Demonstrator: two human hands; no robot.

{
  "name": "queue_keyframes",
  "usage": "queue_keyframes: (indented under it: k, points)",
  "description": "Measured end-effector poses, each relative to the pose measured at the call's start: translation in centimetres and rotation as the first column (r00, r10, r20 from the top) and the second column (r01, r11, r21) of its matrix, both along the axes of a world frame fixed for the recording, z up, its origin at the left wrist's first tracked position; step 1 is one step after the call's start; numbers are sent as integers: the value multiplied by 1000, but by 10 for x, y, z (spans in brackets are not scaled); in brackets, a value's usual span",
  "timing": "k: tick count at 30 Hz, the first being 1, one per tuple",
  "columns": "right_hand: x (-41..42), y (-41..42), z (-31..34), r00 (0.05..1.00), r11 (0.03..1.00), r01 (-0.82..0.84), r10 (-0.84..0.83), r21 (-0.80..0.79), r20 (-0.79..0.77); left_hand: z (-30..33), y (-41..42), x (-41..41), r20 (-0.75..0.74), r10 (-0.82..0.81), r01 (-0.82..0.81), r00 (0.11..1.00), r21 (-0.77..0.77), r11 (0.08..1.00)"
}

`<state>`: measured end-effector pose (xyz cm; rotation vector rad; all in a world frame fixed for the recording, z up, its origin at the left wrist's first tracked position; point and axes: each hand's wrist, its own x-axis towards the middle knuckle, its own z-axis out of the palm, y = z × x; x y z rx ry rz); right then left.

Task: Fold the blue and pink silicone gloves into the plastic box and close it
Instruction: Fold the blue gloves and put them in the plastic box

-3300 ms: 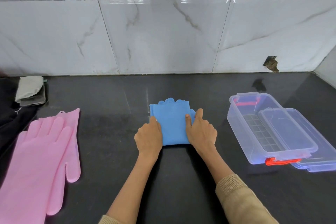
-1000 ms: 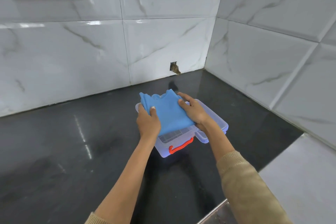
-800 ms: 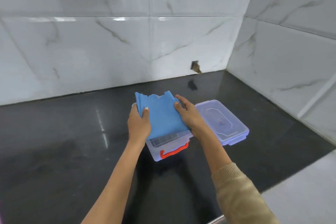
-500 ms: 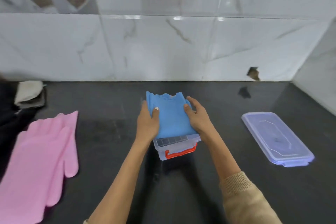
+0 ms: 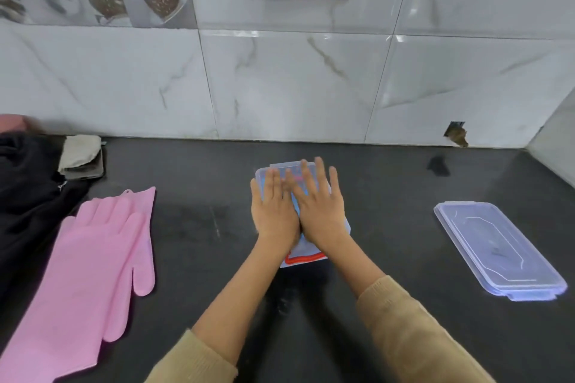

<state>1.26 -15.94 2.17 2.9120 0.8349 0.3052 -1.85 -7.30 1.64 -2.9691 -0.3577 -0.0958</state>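
The clear plastic box (image 5: 346,227) with a red handle (image 5: 303,258) stands at the middle of the black counter. The folded blue gloves (image 5: 296,208) lie inside it, only a sliver showing between my hands. My left hand (image 5: 273,210) and my right hand (image 5: 320,208) lie flat side by side on the blue gloves, fingers spread, pressing down. The pink gloves (image 5: 90,270) lie flat and unfolded at the left. The box's clear lid (image 5: 497,249) rests on the counter at the right, apart from the box.
A black cloth (image 5: 28,193) and a grey folded item on a phone (image 5: 81,158) sit at the back left. The tiled wall (image 5: 280,87) runs along the back, and a side wall closes the right corner.
The box with the blue gloves has come to the counter's middle, leaving the lid at the right. My hands went from gripping the gloves' sides to lying flat on top, pushing them down into the box.
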Motion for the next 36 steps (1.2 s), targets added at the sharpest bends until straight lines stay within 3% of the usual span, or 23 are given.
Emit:
queue_keyframes:
  k: [2,5,9,17,19,21,22,23,24,26,27,29,32,34,36]
  points:
    - [11,1,-1,995,983,-89,81,-158,-54,0,3,9,-187,17,16,982,175,984]
    - [23,5,-9,971,943,-111,35,-314,-237,-9,3,18,-325,57,59,944,337,940]
    - [29,12,-21,914,949,-90,-42,-302,-404,-19,0,29,-444,119,100,888,440,893]
    - [29,14,-23,872,958,-62,-84,-280,-481,-18,-2,28,-517,141,180,844,521,834]
    - [25,11,-17,913,989,-75,15,-129,-408,-10,3,24,-327,-33,158,944,364,918]
    - [26,2,-8,967,970,-142,178,195,-183,-2,15,19,143,-113,120,983,-41,992]
    - [27,-5,-3,974,905,-182,219,384,-53,4,25,15,363,-18,127,932,-277,952]
    - [29,-13,2,977,805,-186,214,564,16,11,36,10,489,146,161,860,-532,831]
    - [30,-22,7,981,675,-121,195,728,-17,14,46,4,503,320,218,803,-747,628]
    - [32,-37,10,924,388,181,247,903,-292,13,61,-4,373,542,322,753,-927,190]
    - [33,-40,8,857,291,327,309,899,-412,11,61,-9,304,572,322,762,-944,73]
    - [31,-42,-1,752,238,488,373,840,-543,-1,52,-16,190,538,286,821,-953,-99]
    - [25,-40,-19,565,126,693,515,709,-644,-24,33,-22,36,357,210,933,-861,-463]
    - [21,-38,-27,446,46,802,618,595,-648,-33,27,-25,-48,331,165,943,-794,-586]
    - [21,-37,-34,390,35,842,650,539,-652,-37,27,-25,-60,349,183,935,-761,-622]
